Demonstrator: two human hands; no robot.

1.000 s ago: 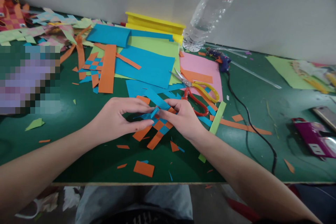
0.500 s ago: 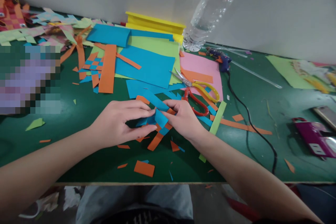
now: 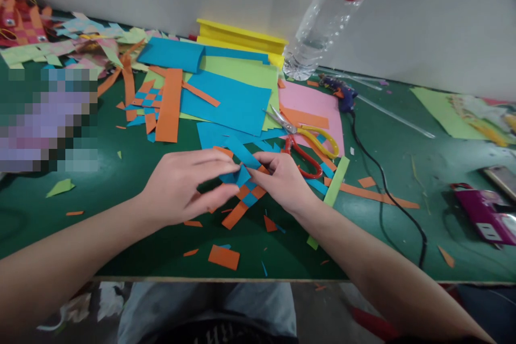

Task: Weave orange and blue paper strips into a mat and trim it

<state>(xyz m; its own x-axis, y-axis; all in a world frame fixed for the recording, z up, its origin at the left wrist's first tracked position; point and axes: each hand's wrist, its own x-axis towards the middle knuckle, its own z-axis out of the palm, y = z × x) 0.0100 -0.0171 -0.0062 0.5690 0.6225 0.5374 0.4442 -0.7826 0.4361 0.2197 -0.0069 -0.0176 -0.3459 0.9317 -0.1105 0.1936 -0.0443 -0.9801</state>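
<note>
A small woven mat of blue and orange paper strips (image 3: 245, 196) lies on the green table (image 3: 133, 172) in front of me. My left hand (image 3: 185, 185) pinches a blue strip (image 3: 238, 176) of the mat between thumb and fingers. My right hand (image 3: 284, 183) holds the mat's right side, with its fingers curled on the strips. Loose orange strip ends stick out below both hands.
Scissors with red and yellow handles (image 3: 306, 142) lie just beyond my right hand. Sheets of blue (image 3: 226, 102), green and pink (image 3: 310, 105) paper cover the table behind. A clear bottle (image 3: 322, 16), a glue gun (image 3: 341, 88) with black cord, and a purple case (image 3: 484, 215) are to the right.
My left hand has shifted slightly while working the blue strip; the strip's loose end is folded differently over the mat. The camera view moved down a little.
</note>
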